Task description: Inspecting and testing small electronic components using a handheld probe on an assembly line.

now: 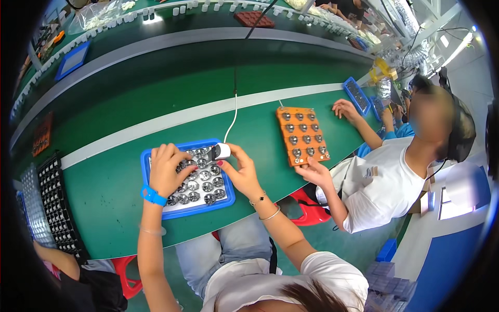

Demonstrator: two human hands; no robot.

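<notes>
A blue-rimmed tray (188,212) with a white lining lies before me, holding rows of round silver-and-black parts (194,196). My left hand (169,167) reaches over its left half, thumb and fingers bent together around one of these round parts. A blue band circles that wrist. At the tray's right side my right hand (241,171) is closed on a small white corded device (222,151). The device's dark end points left over the parts, and a white cable (234,118) rises from it. What exactly the device is cannot be made out.
On my right a co-worker holds an orange tray (303,136) of round metal parts. Blue trays (356,96) stand beyond. Black slotted trays (56,205) lie at the left table edge. A conveyor (197,23) carrying small white pieces runs along the back.
</notes>
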